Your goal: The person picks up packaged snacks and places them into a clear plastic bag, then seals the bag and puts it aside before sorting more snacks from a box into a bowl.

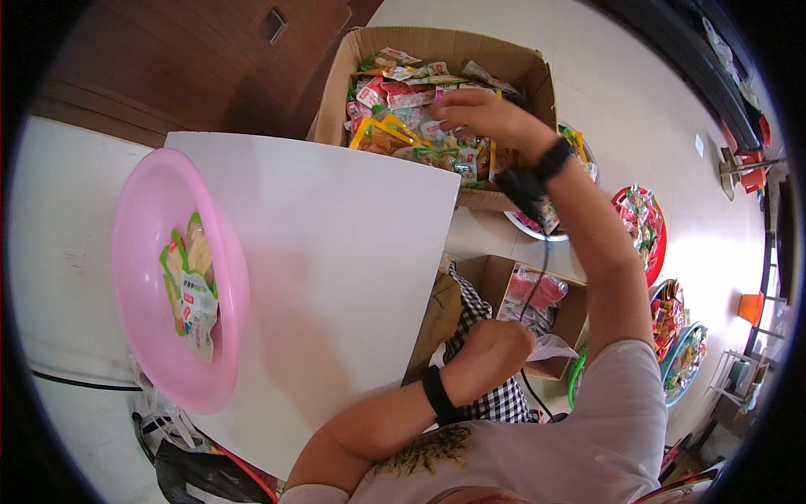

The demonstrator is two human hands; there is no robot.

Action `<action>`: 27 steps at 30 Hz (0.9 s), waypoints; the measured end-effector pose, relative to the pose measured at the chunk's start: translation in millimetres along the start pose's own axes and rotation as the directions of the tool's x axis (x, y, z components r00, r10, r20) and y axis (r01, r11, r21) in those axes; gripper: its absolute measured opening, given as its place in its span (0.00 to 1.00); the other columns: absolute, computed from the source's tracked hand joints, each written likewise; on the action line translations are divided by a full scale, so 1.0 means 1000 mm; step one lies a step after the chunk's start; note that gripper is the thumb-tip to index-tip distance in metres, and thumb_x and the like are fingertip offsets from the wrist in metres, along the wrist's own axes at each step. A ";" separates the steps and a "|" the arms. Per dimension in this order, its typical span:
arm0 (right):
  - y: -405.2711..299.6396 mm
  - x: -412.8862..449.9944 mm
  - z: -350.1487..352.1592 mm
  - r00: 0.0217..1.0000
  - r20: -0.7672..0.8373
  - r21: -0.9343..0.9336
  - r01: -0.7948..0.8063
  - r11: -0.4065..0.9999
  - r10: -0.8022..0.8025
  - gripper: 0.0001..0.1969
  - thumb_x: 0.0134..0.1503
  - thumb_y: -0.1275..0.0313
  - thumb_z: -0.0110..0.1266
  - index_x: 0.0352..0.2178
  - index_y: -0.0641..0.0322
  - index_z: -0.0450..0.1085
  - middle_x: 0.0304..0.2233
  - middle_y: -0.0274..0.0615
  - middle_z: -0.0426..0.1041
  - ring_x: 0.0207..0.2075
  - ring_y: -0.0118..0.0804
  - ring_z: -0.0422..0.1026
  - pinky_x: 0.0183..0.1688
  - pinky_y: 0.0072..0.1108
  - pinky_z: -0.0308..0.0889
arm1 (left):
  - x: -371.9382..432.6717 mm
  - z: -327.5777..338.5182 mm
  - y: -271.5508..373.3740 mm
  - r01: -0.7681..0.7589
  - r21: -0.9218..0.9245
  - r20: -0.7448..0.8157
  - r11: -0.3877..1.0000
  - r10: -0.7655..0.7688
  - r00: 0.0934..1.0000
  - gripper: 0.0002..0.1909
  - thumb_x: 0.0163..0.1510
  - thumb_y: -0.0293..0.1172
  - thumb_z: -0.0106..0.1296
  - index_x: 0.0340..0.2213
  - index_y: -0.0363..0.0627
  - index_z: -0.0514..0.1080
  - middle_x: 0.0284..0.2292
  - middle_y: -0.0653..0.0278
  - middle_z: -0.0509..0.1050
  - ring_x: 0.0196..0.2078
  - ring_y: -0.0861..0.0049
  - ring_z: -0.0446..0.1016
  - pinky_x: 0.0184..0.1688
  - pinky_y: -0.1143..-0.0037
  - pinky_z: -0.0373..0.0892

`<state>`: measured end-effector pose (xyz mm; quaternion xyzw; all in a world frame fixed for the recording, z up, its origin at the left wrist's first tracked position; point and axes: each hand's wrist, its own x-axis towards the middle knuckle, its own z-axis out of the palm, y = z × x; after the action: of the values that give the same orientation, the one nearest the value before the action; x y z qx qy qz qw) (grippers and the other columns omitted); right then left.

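My right hand (475, 116) is over the large cardboard box (434, 41), fingers apart and slightly blurred, above a heap of sealed snack packets (384, 135). No packet shows clearly in it. My left hand (491, 356) is curled above my lap, beside a clear plastic bag (551, 348) at the small cardboard box (570, 315); whether it holds anything is hidden. A pink plastic basin (141, 208) stands on the white table (327, 252), with several green-edged packets (198, 302) inside. Both wrists wear black bands; a black cord hangs from the right one.
Basins of packets stand on the floor at right: a red one (661, 252), a blue one (700, 334) and others. An orange container (750, 310) is farther off. Checkered cloth (504, 400) covers part of my lap. A black bag (189, 472) lies at lower left.
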<state>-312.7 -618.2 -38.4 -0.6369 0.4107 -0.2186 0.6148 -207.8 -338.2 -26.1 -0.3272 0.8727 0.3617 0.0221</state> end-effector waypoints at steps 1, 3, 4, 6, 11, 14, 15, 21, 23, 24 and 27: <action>0.016 0.031 0.003 0.998 -0.009 -0.145 -0.065 0.987 0.064 0.22 0.56 0.59 0.50 0.47 0.61 0.66 0.40 0.38 0.73 0.38 0.29 0.72 0.36 0.22 0.68 | -0.001 0.002 0.001 -0.007 0.068 -0.045 0.998 0.010 0.999 0.01 0.44 0.26 0.51 0.22 0.43 0.71 0.21 0.58 0.72 0.23 0.67 0.76 0.20 0.72 0.71; 0.057 0.083 0.008 0.992 -0.023 -0.287 -0.127 0.950 0.126 0.23 0.54 0.58 0.51 0.48 0.61 0.65 0.39 0.39 0.73 0.37 0.30 0.72 0.33 0.24 0.68 | -0.002 0.005 -0.001 -0.014 0.023 -0.108 1.000 0.017 0.994 0.01 0.43 0.27 0.52 0.22 0.44 0.71 0.21 0.60 0.73 0.22 0.71 0.76 0.19 0.74 0.70; 0.078 0.103 0.011 0.983 -0.060 -0.374 -0.181 0.910 0.171 0.26 0.52 0.59 0.54 0.48 0.63 0.65 0.37 0.41 0.73 0.35 0.32 0.72 0.31 0.25 0.68 | -0.002 0.008 -0.002 -0.005 0.031 -0.120 1.000 0.009 0.993 0.01 0.43 0.27 0.52 0.22 0.44 0.71 0.21 0.60 0.73 0.21 0.70 0.76 0.19 0.74 0.70; 0.104 0.129 0.017 0.973 -0.089 -0.459 -0.228 0.859 0.211 0.28 0.49 0.59 0.56 0.49 0.64 0.64 0.35 0.43 0.73 0.33 0.33 0.72 0.28 0.25 0.68 | 0.002 0.020 -0.003 0.026 0.006 -0.104 1.000 -0.025 0.994 0.03 0.44 0.27 0.52 0.22 0.42 0.70 0.19 0.58 0.73 0.21 0.68 0.76 0.19 0.72 0.70; 0.135 0.158 0.022 0.969 -0.146 -0.317 -0.234 0.919 0.197 0.27 0.45 0.64 0.60 0.44 0.69 0.66 0.31 0.48 0.75 0.28 0.38 0.73 0.25 0.28 0.68 | 0.003 0.003 0.003 0.132 -0.154 -0.090 0.979 -0.147 0.985 0.06 0.44 0.28 0.52 0.22 0.38 0.69 0.18 0.53 0.74 0.20 0.65 0.75 0.20 0.69 0.69; 0.144 0.164 0.017 0.979 -0.137 -0.401 -0.195 0.895 0.152 0.21 0.45 0.64 0.59 0.37 0.68 0.69 0.29 0.47 0.75 0.27 0.37 0.74 0.25 0.28 0.68 | 0.003 0.005 0.005 0.122 -0.134 -0.118 0.983 -0.138 0.983 0.07 0.44 0.29 0.52 0.21 0.38 0.69 0.17 0.54 0.73 0.20 0.66 0.75 0.20 0.69 0.69; 0.140 0.164 0.016 0.979 -0.136 -0.403 -0.195 0.894 0.152 0.21 0.45 0.64 0.59 0.37 0.68 0.69 0.29 0.47 0.75 0.27 0.37 0.74 0.25 0.28 0.68 | 0.002 0.005 0.005 0.109 -0.107 -0.161 0.988 -0.125 0.979 0.07 0.44 0.29 0.53 0.21 0.38 0.69 0.16 0.55 0.73 0.20 0.67 0.75 0.20 0.69 0.69; 0.077 0.133 -0.006 0.982 -0.188 -0.241 -0.044 0.970 -0.002 0.12 0.53 0.66 0.53 0.33 0.65 0.70 0.24 0.39 0.72 0.24 0.29 0.70 0.22 0.24 0.65 | 0.004 0.011 -0.004 -0.026 0.068 -0.200 0.997 0.039 0.979 0.03 0.42 0.27 0.54 0.22 0.44 0.70 0.18 0.61 0.71 0.21 0.71 0.76 0.19 0.73 0.69; 0.046 0.110 -0.014 0.920 -0.385 0.227 0.011 0.974 0.079 0.09 0.57 0.67 0.49 0.34 0.61 0.70 0.23 0.35 0.68 0.20 0.26 0.65 0.21 0.21 0.63 | 0.004 0.001 0.000 -0.002 0.084 -0.152 0.996 0.015 0.988 0.03 0.42 0.27 0.54 0.22 0.45 0.71 0.20 0.61 0.71 0.22 0.71 0.76 0.20 0.73 0.70; 0.041 0.095 -0.027 0.908 -0.417 0.243 0.071 0.967 0.038 0.09 0.57 0.67 0.49 0.35 0.60 0.70 0.24 0.33 0.68 0.22 0.26 0.65 0.24 0.21 0.64 | 0.006 -0.003 0.003 0.017 0.104 -0.104 0.994 -0.006 0.995 0.02 0.42 0.27 0.54 0.22 0.46 0.71 0.22 0.61 0.72 0.23 0.71 0.76 0.21 0.73 0.70; 0.022 0.042 -0.049 0.834 -0.546 0.235 0.243 0.941 -0.079 0.12 0.59 0.66 0.47 0.41 0.61 0.68 0.34 0.33 0.70 0.36 0.27 0.66 0.37 0.21 0.65 | 0.009 -0.006 0.004 0.056 0.086 -0.199 0.995 -0.038 0.979 0.02 0.42 0.27 0.54 0.22 0.46 0.71 0.24 0.62 0.72 0.26 0.70 0.76 0.26 0.73 0.71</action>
<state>-332.8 -679.3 -62.2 -0.4856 0.4709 -0.4957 0.5448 -216.0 -344.7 -21.7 -0.3807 0.8782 0.2867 -0.0408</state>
